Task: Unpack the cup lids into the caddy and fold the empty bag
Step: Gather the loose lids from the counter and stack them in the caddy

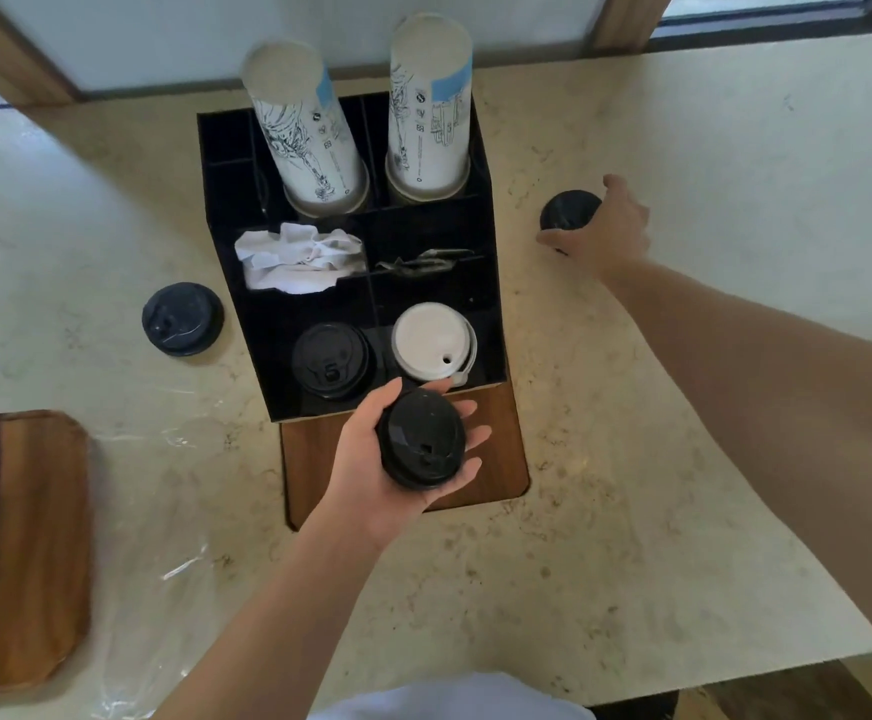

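At centre, just below the caddy (486, 283), left hand (371, 459) lies palm-up, cupping a black lid stack (420, 439). Right hand (605, 228), at 2 o'clock, closes over another black stack (566, 210) on the stone-look counter (683, 459). Judgement: thin moulded plastic, light, slick, springy (nested stacks may slide apart); grip around the rims. Caddy's near compartments hold black lids (329, 360) and white lids (431, 341). One loose stack (182, 318) at 9 o'clock. Clear bag (164, 589), limp film, at 7 o'clock.
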Action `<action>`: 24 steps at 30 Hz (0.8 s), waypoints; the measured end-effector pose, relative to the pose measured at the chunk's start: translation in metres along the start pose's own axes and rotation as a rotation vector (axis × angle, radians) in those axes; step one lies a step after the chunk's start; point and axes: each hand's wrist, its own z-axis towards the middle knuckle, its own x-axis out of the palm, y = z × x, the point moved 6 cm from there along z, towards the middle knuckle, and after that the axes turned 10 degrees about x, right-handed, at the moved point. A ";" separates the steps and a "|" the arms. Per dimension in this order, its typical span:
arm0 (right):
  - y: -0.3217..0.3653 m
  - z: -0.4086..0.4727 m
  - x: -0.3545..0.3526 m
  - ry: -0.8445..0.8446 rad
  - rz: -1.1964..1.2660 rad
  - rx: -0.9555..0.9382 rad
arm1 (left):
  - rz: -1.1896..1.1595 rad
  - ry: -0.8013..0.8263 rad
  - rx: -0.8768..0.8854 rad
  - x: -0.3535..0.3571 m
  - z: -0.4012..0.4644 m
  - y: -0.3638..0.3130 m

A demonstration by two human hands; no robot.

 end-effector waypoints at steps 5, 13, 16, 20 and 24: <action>0.001 0.010 0.018 0.021 -0.101 -0.043 | 0.008 -0.017 0.019 -0.007 0.001 -0.008; -0.015 -0.024 0.027 0.042 -0.087 -0.088 | -0.030 -0.041 0.014 -0.008 -0.001 -0.006; -0.014 -0.053 0.017 0.022 0.028 -0.083 | -0.041 -0.039 0.015 -0.004 -0.006 -0.003; -0.005 -0.133 -0.017 -0.121 0.325 -0.120 | -0.059 -0.034 -0.006 0.001 -0.016 0.001; 0.012 -0.235 -0.019 0.140 0.479 -0.286 | -0.065 -0.015 0.003 0.004 -0.030 0.000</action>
